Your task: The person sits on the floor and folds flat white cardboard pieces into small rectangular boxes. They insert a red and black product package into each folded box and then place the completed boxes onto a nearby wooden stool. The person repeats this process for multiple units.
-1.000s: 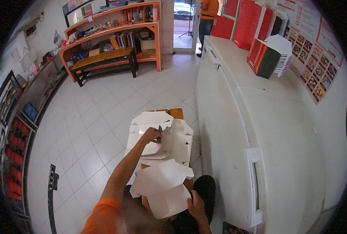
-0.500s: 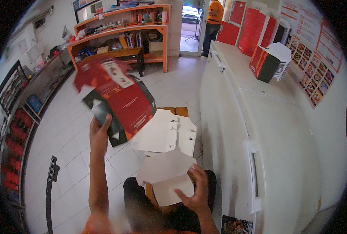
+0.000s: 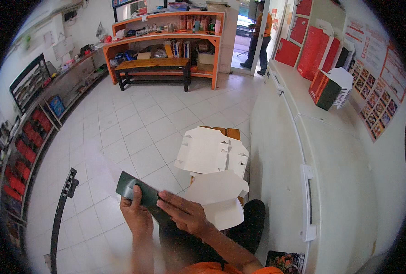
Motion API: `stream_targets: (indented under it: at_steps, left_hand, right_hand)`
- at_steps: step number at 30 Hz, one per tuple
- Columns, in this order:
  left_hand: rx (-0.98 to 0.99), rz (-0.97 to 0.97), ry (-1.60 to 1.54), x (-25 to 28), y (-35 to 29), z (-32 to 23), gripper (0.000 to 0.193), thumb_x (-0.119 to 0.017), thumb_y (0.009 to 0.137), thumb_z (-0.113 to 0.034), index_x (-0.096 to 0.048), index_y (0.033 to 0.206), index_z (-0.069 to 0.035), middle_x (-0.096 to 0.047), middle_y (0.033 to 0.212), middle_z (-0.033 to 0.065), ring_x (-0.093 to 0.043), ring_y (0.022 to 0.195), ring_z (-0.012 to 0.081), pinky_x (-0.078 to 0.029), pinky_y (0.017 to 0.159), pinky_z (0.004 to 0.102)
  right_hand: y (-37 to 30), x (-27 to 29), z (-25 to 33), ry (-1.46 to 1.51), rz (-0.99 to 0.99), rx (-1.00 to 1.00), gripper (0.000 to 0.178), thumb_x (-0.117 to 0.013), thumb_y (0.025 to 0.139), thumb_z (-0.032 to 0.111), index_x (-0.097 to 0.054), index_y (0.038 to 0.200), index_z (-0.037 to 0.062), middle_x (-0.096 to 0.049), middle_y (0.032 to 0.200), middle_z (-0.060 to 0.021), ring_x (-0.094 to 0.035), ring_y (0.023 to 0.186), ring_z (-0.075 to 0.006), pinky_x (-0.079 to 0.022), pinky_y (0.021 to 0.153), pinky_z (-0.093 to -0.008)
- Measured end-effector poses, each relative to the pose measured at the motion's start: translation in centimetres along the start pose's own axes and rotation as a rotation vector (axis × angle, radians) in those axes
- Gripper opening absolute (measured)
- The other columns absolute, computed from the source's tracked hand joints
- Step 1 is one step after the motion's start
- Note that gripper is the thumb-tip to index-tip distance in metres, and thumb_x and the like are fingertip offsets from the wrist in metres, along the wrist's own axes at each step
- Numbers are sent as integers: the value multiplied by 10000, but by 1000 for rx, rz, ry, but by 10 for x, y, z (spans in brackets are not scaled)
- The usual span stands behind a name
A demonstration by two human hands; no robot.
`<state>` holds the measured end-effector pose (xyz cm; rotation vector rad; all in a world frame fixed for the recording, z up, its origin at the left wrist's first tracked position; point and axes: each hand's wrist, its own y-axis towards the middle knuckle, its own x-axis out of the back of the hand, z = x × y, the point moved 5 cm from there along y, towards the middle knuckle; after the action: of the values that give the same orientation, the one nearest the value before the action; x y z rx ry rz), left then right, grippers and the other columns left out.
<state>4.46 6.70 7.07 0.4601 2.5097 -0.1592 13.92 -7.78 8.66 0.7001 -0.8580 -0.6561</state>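
My left hand [image 3: 138,214] grips a flat carton blank [image 3: 147,193] in front of me, its thumb on the dark green panel. My right hand [image 3: 184,213] lies against the same panel, fingers extended over its right end. The blank's white side is smeared by motion, and much of the sheet is hidden. Beyond my hands, white cardboard blanks [image 3: 200,150] lie unfolded on a wooden stool [image 3: 233,133]. Nearer to my legs is another white blank [image 3: 213,186], its front panel bent along a crease, partly behind my right hand.
A long white chest freezer [image 3: 335,182] runs along the right, bearing red cartons [image 3: 314,54] and a dark green and red carton stack [image 3: 325,89]. Ahead stand a wooden bench [image 3: 153,65] and an orange shelf [image 3: 220,57]. A person [image 3: 259,40] is by the doorway. A black strip [image 3: 60,219] rises at left.
The carton blank has come down toward me and turned, from red face to green panel and white side. My right hand has left the white blank for it. The view has shifted left.
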Motion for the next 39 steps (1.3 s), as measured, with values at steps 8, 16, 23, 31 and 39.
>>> stream_targets:
  at_steps: [8, 16, 23, 31, 39]
  left_hand:
    - [-80, 197, -26, -25, -24, 20, 218, -543, 1037, -198, -611, 1117, -7, -675, 1025, 63, -645, 923, 135, -536, 800, 279]
    - [-16, 220, -58, -15, -38, 39, 312, -495, 1058, -309, -604, 1008, -22, -632, 926, 31, -594, 841, 117, -480, 738, 264]
    - [-368, 183, 456, 0, -23, -2, 257, -500, 1055, -212, -603, 1062, 24, -648, 946, 48, -554, 845, 97, -451, 745, 244]
    - [170, 321, 881, 100, -73, 4, 271, -596, 993, -179, -593, 1159, 36, -674, 875, 76, -629, 808, 128, -513, 693, 279]
    - [304, 236, 839, 94, -82, -5, 390, -524, 978, -53, -455, 1361, -68, -661, 833, 76, -614, 627, 94, -482, 555, 243]
  right_hand:
    - [29, 10, -27, 170, 114, -195, 503, -677, 921, 202, -545, 1385, 60, -453, 1495, -169, -431, 1387, -352, -451, 1076, -440]
    - [11, -8, -17, 99, -144, -202, 398, -735, 845, 88, -677, 1238, 65, -447, 1500, -187, -441, 1384, -352, -408, 1104, -416]
    - [13, -34, -19, 623, -38, -400, 388, -403, 1071, 233, -546, 1366, 25, -577, 1193, -125, -567, 1035, -208, -481, 934, -338]
    - [-47, -74, -40, 373, 206, -597, 381, -675, 941, 324, -662, 1243, 91, -563, 909, -63, -539, 831, -164, -446, 770, -307]
    - [-46, -60, -21, 417, 414, -750, 352, -752, 860, 302, -708, 1138, 91, -531, 949, -83, -555, 834, -188, -478, 747, -321]
